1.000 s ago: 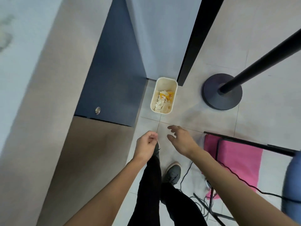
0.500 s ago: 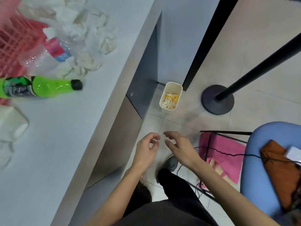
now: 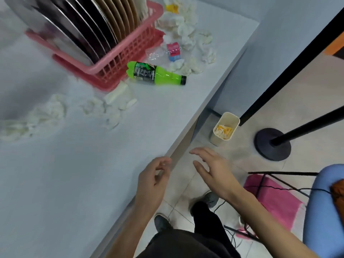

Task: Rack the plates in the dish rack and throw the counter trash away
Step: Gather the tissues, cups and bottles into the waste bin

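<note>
A pink dish rack on the white counter holds several plates on edge. A green bottle lies on its side beside the rack. A crushed clear bottle with a pink label and many crumpled tissues lie behind it; more tissues lie in front of the rack. On the floor stands a cream bin with trash inside. My left hand hovers at the counter's edge, fingers loosely curled, empty. My right hand is spread over the floor, empty.
A black pole on a round base stands right of the bin. A blue chair and a pink cloth under a black frame are at the right. Cables trail on the tiled floor by my feet.
The view has swung up from the floor and bin onto the counter, bringing the rack and trash into sight. Both hands have risen toward the counter edge, still empty.
</note>
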